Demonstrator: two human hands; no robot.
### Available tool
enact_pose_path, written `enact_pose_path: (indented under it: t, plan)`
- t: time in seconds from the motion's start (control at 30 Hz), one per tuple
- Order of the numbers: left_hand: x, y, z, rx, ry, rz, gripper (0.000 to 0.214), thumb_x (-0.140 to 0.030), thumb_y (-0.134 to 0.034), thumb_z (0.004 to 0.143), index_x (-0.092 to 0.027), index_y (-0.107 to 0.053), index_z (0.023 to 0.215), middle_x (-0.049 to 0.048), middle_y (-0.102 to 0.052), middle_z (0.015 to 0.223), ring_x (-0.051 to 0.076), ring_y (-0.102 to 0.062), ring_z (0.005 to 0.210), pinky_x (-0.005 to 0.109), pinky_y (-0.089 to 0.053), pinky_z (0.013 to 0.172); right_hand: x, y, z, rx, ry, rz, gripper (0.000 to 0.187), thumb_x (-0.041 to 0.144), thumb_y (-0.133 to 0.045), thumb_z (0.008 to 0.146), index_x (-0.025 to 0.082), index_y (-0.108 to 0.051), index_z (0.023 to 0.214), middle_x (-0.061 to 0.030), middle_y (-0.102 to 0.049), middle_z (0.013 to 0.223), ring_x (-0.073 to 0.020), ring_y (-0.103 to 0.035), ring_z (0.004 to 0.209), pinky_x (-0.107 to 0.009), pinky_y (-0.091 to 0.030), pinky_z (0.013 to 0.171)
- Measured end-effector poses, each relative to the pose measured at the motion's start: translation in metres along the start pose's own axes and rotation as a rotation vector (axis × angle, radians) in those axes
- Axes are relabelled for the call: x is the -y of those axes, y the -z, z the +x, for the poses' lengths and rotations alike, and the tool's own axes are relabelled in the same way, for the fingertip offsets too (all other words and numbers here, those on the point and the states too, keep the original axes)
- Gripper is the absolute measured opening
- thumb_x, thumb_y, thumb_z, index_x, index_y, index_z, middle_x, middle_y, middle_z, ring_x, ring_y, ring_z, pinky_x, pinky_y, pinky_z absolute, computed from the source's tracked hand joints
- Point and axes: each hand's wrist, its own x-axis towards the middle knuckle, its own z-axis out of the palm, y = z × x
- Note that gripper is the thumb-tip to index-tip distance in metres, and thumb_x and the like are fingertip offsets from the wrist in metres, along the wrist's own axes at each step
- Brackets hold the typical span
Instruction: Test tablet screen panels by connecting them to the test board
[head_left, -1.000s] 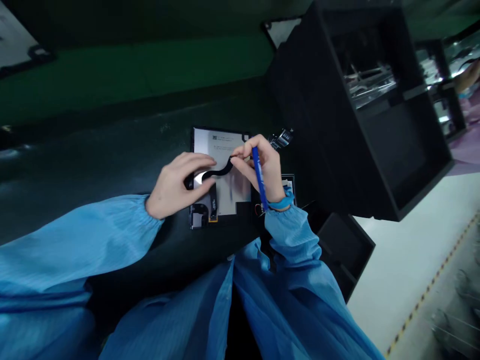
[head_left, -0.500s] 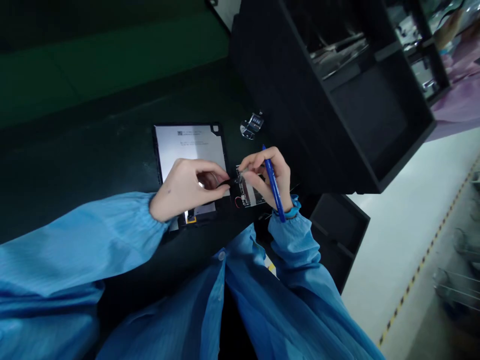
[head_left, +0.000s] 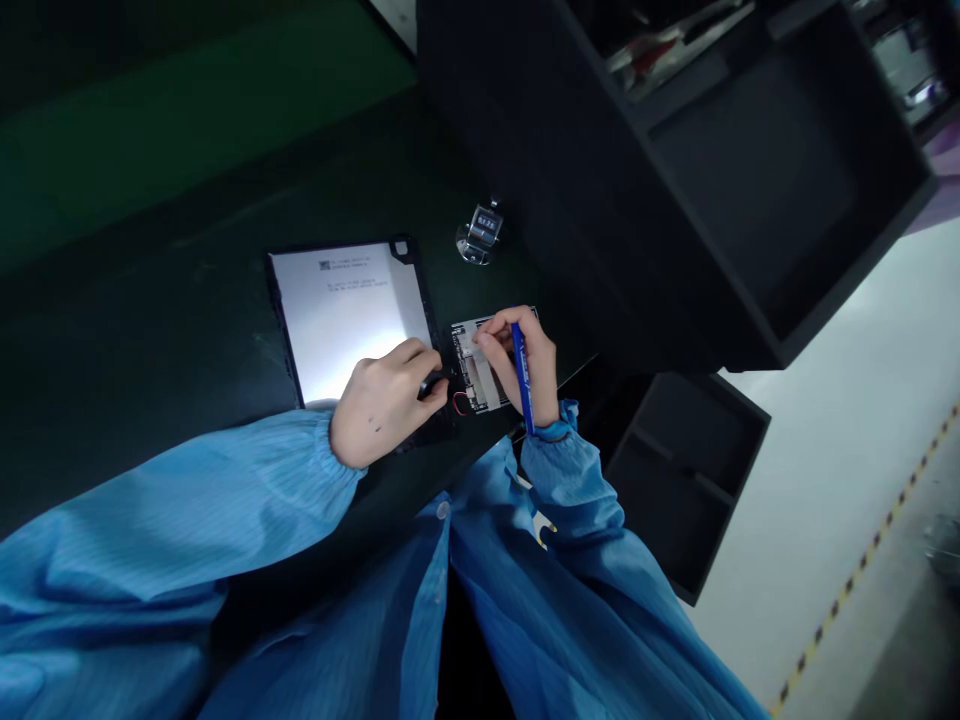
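A flat panel with a white back and black frame (head_left: 341, 315) lies on the dark work surface. My left hand (head_left: 386, 400) rests curled on its lower right corner, fingertips pinched on a small dark part I cannot make out. Right beside it lies a small circuit board (head_left: 476, 375) with a red wire loop. My right hand (head_left: 517, 365) presses its fingertips on the board's top edge while holding a blue pen (head_left: 523, 385) against the palm, tip pointing toward my wrist. Both sleeves are blue.
A small clear-cased tally counter (head_left: 480, 232) stands beyond the board. A big black open-fronted rack (head_left: 675, 180) rises at the right, with a black tray (head_left: 679, 470) below the table edge. A green band (head_left: 187, 110) runs along the far side. White floor lies right.
My hands have come down from holding a curved black strip above the panel to the panel's lower right corner and the small board. The view has shifted, so the panel sits further left.
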Motion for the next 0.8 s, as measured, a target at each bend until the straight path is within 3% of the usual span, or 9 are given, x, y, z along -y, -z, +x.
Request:
enact_pose_path:
  t: [0.6,0.8]
  plan:
    - [0.0034,-0.0050,-0.0014,-0.035,-0.034,-0.066,0.010,-0.019,-0.060,0.087,-0.014,-0.068,0.084,0.0028,-0.071,0.085,0.012,-0.061,0.060,0.025,-0.044,0.053,-0.0017,0.0004,0.0006,0.016,0.029,-0.005,0.012,0.032,-0.065,0.090,0.024,-0.056,0.090,0.0035,-0.062,0.079,-0.0119,-0.060,0.071,-0.025,-0.048,0.069]
    - [0.0040,-0.0067,0.0008,0.005,-0.030,-0.069,0.011,-0.019,-0.059,0.088,-0.014,-0.069,0.085,0.0027,-0.070,0.085,0.012,-0.061,0.061,0.026,-0.045,0.055,0.0005,0.0072,0.0035,0.152,0.056,-0.017,0.013,0.020,-0.065,0.085,0.024,-0.056,0.093,0.0058,-0.058,0.075,-0.0089,-0.054,0.062,-0.022,-0.045,0.063]
